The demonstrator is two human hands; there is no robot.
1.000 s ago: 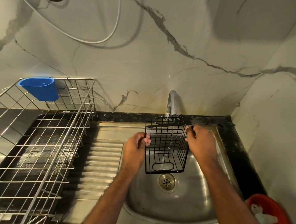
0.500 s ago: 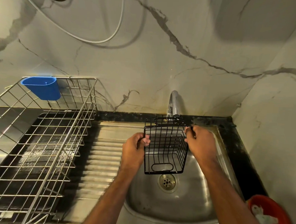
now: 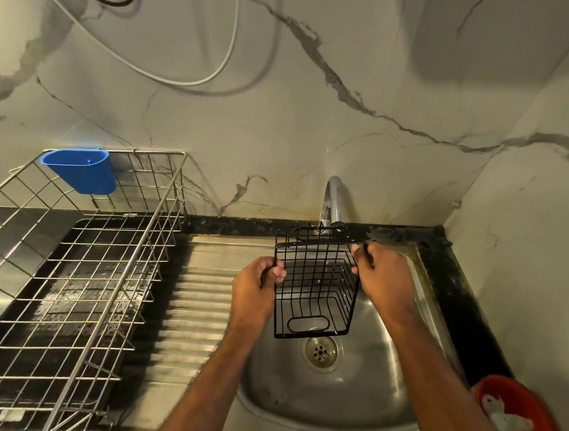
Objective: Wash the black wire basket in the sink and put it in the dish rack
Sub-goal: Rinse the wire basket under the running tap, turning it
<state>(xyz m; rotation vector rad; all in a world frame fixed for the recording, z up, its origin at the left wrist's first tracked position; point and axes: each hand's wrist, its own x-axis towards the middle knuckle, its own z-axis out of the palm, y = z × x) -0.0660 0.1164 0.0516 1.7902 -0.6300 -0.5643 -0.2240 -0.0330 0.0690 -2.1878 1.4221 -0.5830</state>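
Black wire forms the basket (image 3: 317, 289), which is held above the stainless-steel sink (image 3: 349, 403) and tilted so that its open top faces the camera. Its left rim is clasped by the left hand (image 3: 256, 289), the fingers curled closed around the wire with the thumb on the near side. Its upper right corner is pinched by the right hand (image 3: 383, 276), the fingers likewise closed on the rim wire. Between the two grips the basket's interior is seen empty, its oval handle slot at the lower edge. Just beyond the grips, the chrome faucet (image 3: 335, 201) is positioned over the basket's far rim. Directly below the basket, the drain (image 3: 321, 350) is visible. Well to the left of the left grip, past the ribbed drainboard (image 3: 189, 312), the metal dish rack (image 3: 75, 280) is placed, with a blue plastic cup (image 3: 81, 171) hung on its far edge. Near the right forearm, a red bowl (image 3: 516, 418) is partly seen.
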